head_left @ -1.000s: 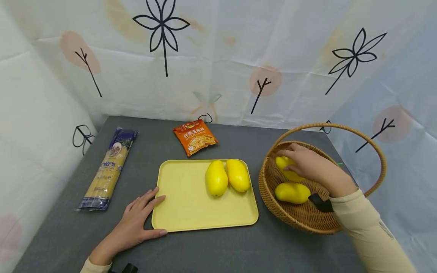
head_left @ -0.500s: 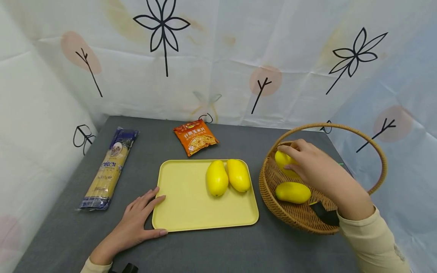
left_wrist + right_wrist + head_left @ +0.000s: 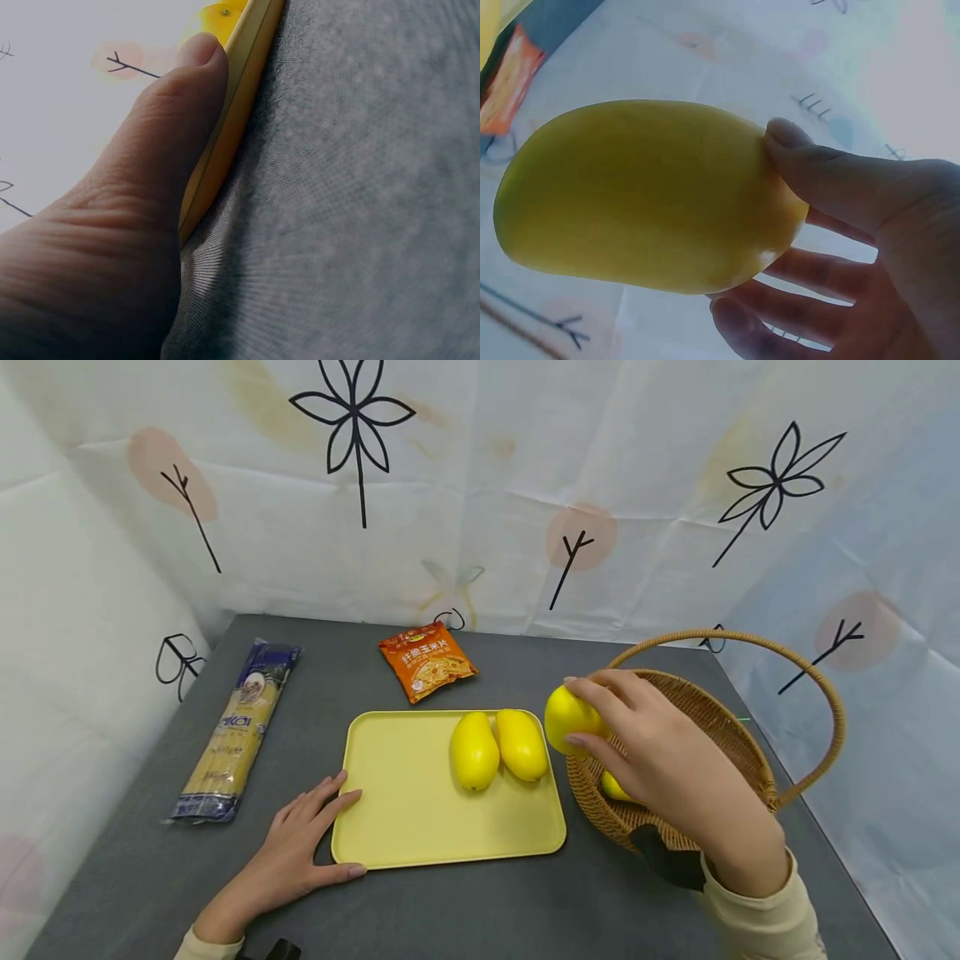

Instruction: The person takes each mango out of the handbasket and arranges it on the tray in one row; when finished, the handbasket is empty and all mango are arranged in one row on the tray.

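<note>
My right hand [image 3: 660,752] holds a yellow mango [image 3: 572,721] between thumb and fingers, above the basket's left rim near the tray's right edge. The right wrist view shows the mango [image 3: 645,195] gripped at one end. On the yellow tray [image 3: 405,810], two more mangoes [image 3: 475,752] [image 3: 522,745] lie side by side at the upper right. Another mango [image 3: 615,787] is in the wicker basket [image 3: 607,818], partly covered by my right hand. My left hand [image 3: 288,856] rests at the tray's left edge with fingers spread; its thumb [image 3: 161,135] lies along the rim in the left wrist view.
An orange snack bag [image 3: 429,662] lies behind the tray. To the left is a long pack of noodles [image 3: 238,735] with blue ends. The basket's tall handle [image 3: 832,710] arches up at the right. Patterned white cloth [image 3: 465,527] hangs behind the grey table [image 3: 450,910].
The right hand has lifted a mango out of the basket and moved it left to the rim. The basket's right side is more exposed. My left hand has stayed at the tray.
</note>
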`<state>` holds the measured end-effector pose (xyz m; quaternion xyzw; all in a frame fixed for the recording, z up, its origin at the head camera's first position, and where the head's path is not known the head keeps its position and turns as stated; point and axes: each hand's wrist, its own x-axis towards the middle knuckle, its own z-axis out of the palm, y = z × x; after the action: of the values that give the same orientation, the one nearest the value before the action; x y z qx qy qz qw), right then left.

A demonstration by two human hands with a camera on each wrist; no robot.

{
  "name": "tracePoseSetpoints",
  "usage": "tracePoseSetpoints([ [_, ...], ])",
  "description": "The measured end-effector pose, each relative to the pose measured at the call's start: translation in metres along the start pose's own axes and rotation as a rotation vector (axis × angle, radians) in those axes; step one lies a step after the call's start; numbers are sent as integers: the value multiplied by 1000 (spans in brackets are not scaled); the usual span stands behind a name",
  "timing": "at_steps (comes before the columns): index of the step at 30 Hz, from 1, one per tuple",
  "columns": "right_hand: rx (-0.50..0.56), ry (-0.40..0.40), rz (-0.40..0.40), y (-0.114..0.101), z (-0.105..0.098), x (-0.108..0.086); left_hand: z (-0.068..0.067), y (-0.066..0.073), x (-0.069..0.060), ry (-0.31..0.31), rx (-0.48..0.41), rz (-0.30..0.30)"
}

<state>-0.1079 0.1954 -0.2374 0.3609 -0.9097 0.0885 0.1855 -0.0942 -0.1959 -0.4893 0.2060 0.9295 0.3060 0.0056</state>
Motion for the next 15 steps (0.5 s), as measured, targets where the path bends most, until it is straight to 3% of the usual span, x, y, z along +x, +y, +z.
tracePoseSetpoints([
  [8, 154, 19, -35, -30, 30, 13, 0, 0, -1, 18, 9, 3],
  [15, 195, 75, -87, -38, 70, 27, 1, -1, 0, 17, 22, 9],
])
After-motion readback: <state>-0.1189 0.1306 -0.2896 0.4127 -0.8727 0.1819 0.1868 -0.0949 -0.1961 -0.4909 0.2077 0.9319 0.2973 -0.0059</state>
